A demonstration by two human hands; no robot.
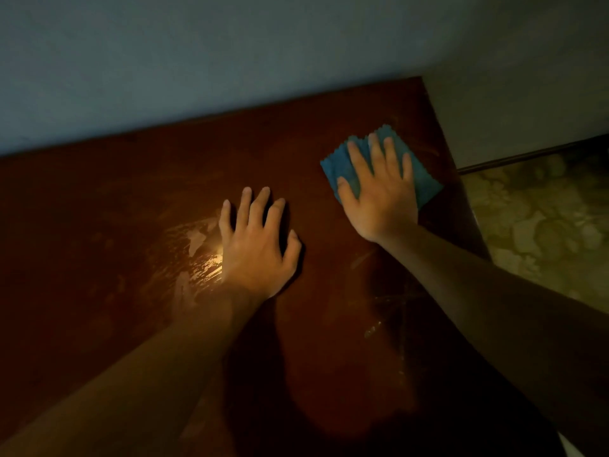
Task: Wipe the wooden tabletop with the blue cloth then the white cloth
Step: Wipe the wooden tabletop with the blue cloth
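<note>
**Dim room, dark wooden tabletop against a pale wall**

The right hand [379, 189] presses flat, fingers straight, on one blue cloth [425, 179] with zigzag edges, near the wooden tabletop [99, 225]'s far right corner, beside the right edge. The left hand [257, 245] rests spread on bare wood, holding nothing, beside a glossy smeared patch [194, 252]. Patterned floor [543, 225] lies beyond the edge.

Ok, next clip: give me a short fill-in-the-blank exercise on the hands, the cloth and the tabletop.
1. The right hand presses flat on a cloth coloured ____.
2. The left hand rests on the tabletop and holds ____.
3. The cloth lies near the tabletop's far ____ corner.
4. The wet, shiny patch lies beside the ____ hand.

Missing words: blue; nothing; right; left
</note>
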